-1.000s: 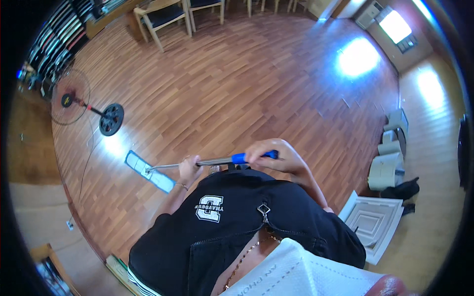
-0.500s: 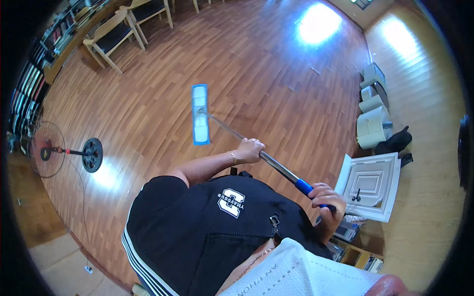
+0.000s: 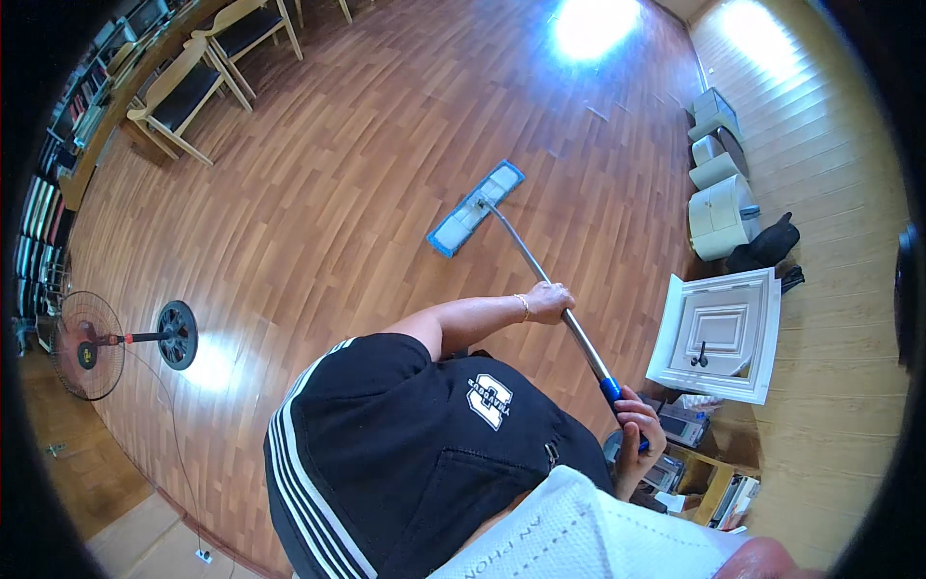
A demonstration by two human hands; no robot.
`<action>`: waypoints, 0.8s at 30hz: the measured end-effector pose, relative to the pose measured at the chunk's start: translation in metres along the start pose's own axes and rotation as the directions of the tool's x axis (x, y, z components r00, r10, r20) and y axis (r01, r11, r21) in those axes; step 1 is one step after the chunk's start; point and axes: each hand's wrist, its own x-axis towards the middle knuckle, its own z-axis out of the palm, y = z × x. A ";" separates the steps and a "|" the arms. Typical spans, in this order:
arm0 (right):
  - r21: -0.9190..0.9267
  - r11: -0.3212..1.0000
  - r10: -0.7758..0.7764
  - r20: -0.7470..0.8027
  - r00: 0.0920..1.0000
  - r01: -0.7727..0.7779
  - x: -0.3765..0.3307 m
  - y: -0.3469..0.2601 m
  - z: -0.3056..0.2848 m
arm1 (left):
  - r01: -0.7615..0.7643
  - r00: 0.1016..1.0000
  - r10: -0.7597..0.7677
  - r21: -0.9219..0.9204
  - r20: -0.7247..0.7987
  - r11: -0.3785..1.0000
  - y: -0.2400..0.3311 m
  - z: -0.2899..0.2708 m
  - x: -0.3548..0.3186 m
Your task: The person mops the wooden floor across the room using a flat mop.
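A flat mop (image 3: 466, 214) with a blue-edged, pale rectangular head lies against the wooden floor, its head slanting up to the right. From the head a metal pole (image 3: 526, 253) runs down toward me and ends in a blue grip (image 3: 611, 390). My left hand (image 3: 550, 302), with a gold bracelet at the wrist, is closed round the middle of the pole. Lower and to the right, my right hand (image 3: 640, 439) wraps the blue grip near the pole's end.
A standing fan (image 3: 89, 345) with a round black base (image 3: 177, 335) is at the left, its cord trailing over the floor. Wooden chairs (image 3: 178, 96) stand at the far left. Along the right wall are a white cabinet (image 3: 719, 338), a black bag (image 3: 765, 243) and cream-coloured appliances (image 3: 717, 220).
The mop head has moved right and turned from upright to slanting. My left hand has shifted right with the pole; my right hand has dropped slightly. The whole view has shifted a little.
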 end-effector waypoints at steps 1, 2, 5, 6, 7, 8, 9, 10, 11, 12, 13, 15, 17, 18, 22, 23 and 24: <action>0.004 1.000 0.005 0.010 1.000 -0.005 0.003 0.007 0.007 | 0.011 1.000 -0.011 -0.004 0.000 1.000 -0.009 -0.001 0.000; 0.029 1.000 -0.013 0.029 0.999 0.012 0.008 0.012 0.017 | 0.048 0.999 -0.048 0.021 -0.019 0.999 -0.022 -0.002 0.001; 0.020 0.998 -0.070 0.120 0.990 0.068 0.035 0.021 0.052 | 0.138 0.986 -0.133 0.046 -0.099 0.989 -0.066 -0.016 -0.004; 0.012 0.996 -0.091 0.186 0.978 0.090 0.044 0.020 0.068 | 0.168 0.980 -0.166 0.008 -0.106 0.986 -0.081 -0.025 -0.007; 0.008 0.994 -0.111 0.252 0.961 0.112 0.052 0.022 0.083 | 0.216 0.973 -0.211 0.049 -0.092 0.975 -0.100 -0.032 -0.008; 0.007 0.993 -0.112 0.257 0.960 0.114 0.059 0.025 0.099 | 0.243 0.968 -0.238 0.060 -0.073 0.968 -0.113 -0.047 -0.015; -0.003 0.988 -0.143 0.315 0.938 0.151 0.064 0.031 0.116 | 0.273 0.962 -0.270 0.072 -0.045 0.959 -0.132 -0.058 -0.021; 0.012 0.982 -0.176 0.400 0.899 0.187 0.070 0.039 0.138 | 0.342 0.939 -0.338 0.052 -0.065 0.938 -0.151 -0.067 -0.045; 0.013 0.982 -0.178 0.414 0.893 0.190 0.074 0.042 0.156 | 0.375 0.926 -0.370 0.105 -0.069 0.921 -0.171 -0.076 -0.057; 0.028 0.976 -0.203 0.453 0.868 0.214 0.076 0.043 0.174 | 0.417 0.905 -0.405 0.083 -0.135 0.905 -0.189 -0.078 -0.067; 0.026 0.971 -0.220 0.475 0.852 0.236 0.080 0.042 0.185 | 0.407 0.910 -0.395 0.095 -0.125 0.909 -0.199 -0.088 -0.071; 0.082 0.962 -0.262 0.537 0.802 0.259 0.088 0.042 0.215 | 0.499 0.858 -0.481 0.069 -0.180 0.864 -0.228 -0.101 -0.113; 0.109 0.951 -0.298 0.571 0.765 0.289 0.094 0.032 0.240 | 0.537 0.829 -0.517 0.041 -0.214 0.843 -0.254 -0.116 -0.139; 0.149 0.935 -0.344 0.605 0.718 0.322 0.095 0.029 0.256 | 0.562 0.807 -0.541 0.023 -0.237 0.827 -0.269 -0.119 -0.166; 0.213 0.909 -0.401 0.677 0.617 0.358 0.103 0.019 0.303 | 0.655 0.731 -0.623 0.031 -0.278 0.755 -0.284 -0.149 -0.234; 0.228 0.902 -0.414 0.695 0.587 0.367 0.102 0.012 0.315 | 0.663 0.707 -0.614 0.028 -0.350 0.748 -0.289 -0.153 -0.258; 0.232 0.900 -0.414 0.718 0.559 0.369 0.100 0.004 0.327 | 0.673 0.679 -0.602 0.027 -0.421 0.740 -0.293 -0.155 -0.282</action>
